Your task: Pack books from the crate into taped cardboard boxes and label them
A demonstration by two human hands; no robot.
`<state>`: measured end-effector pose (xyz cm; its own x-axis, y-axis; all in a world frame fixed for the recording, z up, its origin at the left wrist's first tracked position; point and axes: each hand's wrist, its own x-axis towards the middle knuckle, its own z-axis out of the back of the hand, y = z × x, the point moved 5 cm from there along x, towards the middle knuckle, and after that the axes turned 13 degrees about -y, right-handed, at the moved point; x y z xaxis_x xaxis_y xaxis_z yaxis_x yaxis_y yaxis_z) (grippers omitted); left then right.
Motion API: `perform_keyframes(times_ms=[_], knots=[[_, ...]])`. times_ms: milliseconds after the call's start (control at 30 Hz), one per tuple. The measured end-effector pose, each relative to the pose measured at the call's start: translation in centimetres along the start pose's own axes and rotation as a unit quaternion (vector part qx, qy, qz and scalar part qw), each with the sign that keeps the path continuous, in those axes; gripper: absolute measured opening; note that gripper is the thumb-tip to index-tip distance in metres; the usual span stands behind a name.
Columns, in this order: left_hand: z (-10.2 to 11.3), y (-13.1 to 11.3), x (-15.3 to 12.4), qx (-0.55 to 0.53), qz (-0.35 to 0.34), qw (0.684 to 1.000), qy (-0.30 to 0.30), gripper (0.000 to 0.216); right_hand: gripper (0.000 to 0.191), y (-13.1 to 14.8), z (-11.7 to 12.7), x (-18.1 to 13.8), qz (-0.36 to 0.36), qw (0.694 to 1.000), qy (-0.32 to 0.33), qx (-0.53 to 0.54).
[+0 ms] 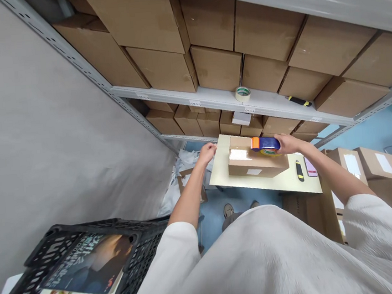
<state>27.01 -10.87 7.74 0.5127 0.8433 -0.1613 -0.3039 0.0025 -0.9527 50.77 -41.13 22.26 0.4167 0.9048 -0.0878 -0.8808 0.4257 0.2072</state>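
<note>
A small cardboard box (pixel 256 165) sits on a pale table (pixel 226 176) in front of me. My right hand (pixel 287 143) grips a blue and orange tape dispenser (pixel 265 143) that rests on the box's top at its far right edge. My left hand (pixel 206 154) hovers at the table's left edge, just left of the box, with its fingers loosely curled and nothing seen in them. A white label shows on the box's top and another on its near side.
Metal shelves (pixel 212 100) stacked with brown boxes rise behind the table; a tape roll (pixel 242 93) sits on one shelf. A black and yellow cutter (pixel 299 171) and a phone (pixel 310 166) lie on the table's right. A black crate (pixel 55 269) with books stands at lower left. More boxes (pixel 383 171) stand right.
</note>
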Motion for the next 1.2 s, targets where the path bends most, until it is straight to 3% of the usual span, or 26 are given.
perform_keyframes(times_ms=[167, 633, 867, 1067, 1200], knots=[[0.0, 1.7, 0.7, 0.018, 0.032, 0.999, 0.029, 0.031, 0.043, -0.5, 0.1, -0.1, -0.013, 1.0, 0.001, -0.014], [-4.5, 5.6, 0.6, 0.004, 0.051, 0.997, 0.063, 0.037, 0.049, -0.1, -0.1, 0.0, -0.039, 0.999, 0.002, -0.032], [-6.8, 5.7, -0.6, 0.083, -0.028, 0.993, 0.085, 0.031, 0.054, 0.1, 0.1, 0.0, -0.072, 0.997, 0.007, -0.022], [-5.9, 5.5, -0.8, 0.199, -0.051, 0.978, 0.026, 0.021, 0.05, 0.0, 0.0, 0.3, -0.072, 0.997, 0.012, -0.032], [-5.1, 4.9, -0.8, 0.076, -0.046, 0.996, 0.022, 0.006, 0.048, -0.1, -0.3, 0.3, -0.067, 0.997, 0.014, -0.043]])
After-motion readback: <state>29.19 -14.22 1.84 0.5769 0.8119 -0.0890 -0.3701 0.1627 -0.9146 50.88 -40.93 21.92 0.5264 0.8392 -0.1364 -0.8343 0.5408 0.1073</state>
